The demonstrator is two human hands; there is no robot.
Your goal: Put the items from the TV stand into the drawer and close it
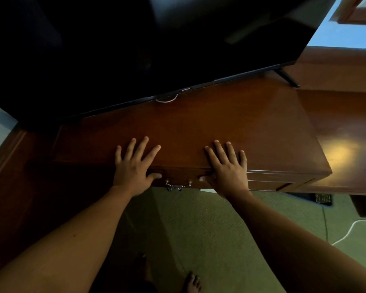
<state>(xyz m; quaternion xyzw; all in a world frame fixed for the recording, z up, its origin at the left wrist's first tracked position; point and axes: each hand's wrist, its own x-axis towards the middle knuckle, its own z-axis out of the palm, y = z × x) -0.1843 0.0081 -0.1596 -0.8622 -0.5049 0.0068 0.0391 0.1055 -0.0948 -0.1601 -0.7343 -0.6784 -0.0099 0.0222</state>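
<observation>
Fingers of the left hand [133, 166] and right hand [228, 170] lie spread, straight and flat on the TV stand surface [220, 123], thumbs on the drawer [178, 178] front, both arms extended.

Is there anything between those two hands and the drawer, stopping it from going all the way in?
Nothing visible does. The left hand and right hand lie flat on the TV stand top, thumbs down against the drawer front on either side of its metal handle. The drawer looks pushed in already.

Head view, close above TV stand [199, 127], facing down.
</observation>
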